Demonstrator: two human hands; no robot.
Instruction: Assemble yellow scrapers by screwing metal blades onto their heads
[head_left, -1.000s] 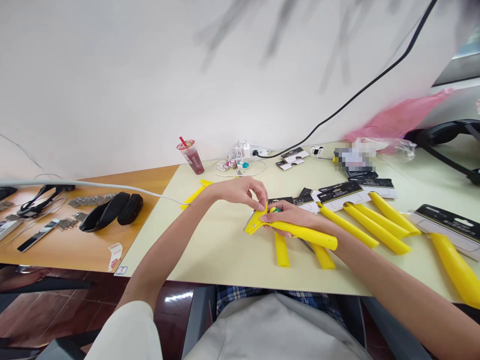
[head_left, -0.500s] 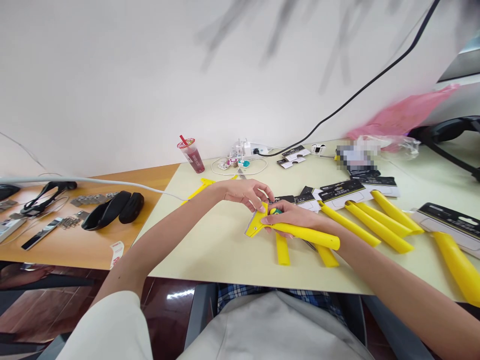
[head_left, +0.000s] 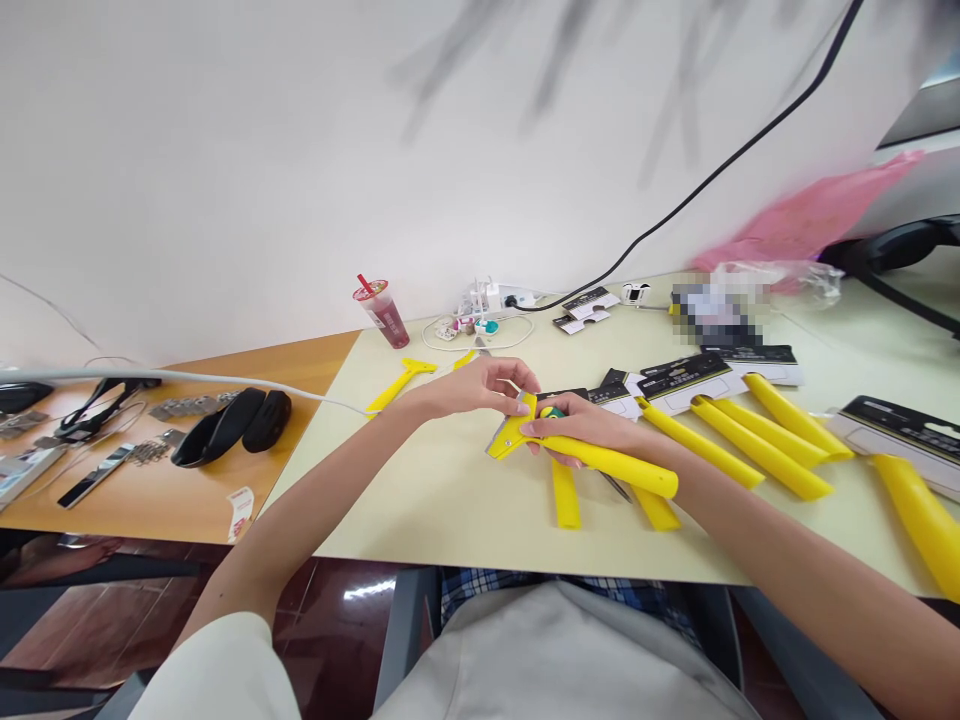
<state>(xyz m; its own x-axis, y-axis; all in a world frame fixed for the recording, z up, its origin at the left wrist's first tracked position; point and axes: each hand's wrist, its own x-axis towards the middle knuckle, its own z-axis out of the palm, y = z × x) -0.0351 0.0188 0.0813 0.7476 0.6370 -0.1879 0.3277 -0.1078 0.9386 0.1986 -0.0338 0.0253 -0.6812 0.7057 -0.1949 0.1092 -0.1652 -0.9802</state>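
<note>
A yellow scraper is held above the table, its wide head toward the left and its handle slanting down to the right. My right hand is closed around it near the neck, with the thumb on the head. The same hand also has a green-and-yellow screwdriver handle in it; a thin metal shaft shows below the palm. My left hand pinches the upper corner of the scraper's head, where a grey blade edge runs along the front. Its fingertips partly cover that corner.
Several yellow handles and black-and-white cards lie to the right. Another yellow scraper lies at the left, near a drink cup. A power strip with chargers is by the wall. A black case lies on the wooden table.
The view has shifted slightly. Both hands stay at the scraper, and my left hand's fingers have curled a little closer around the head's upper corner.
</note>
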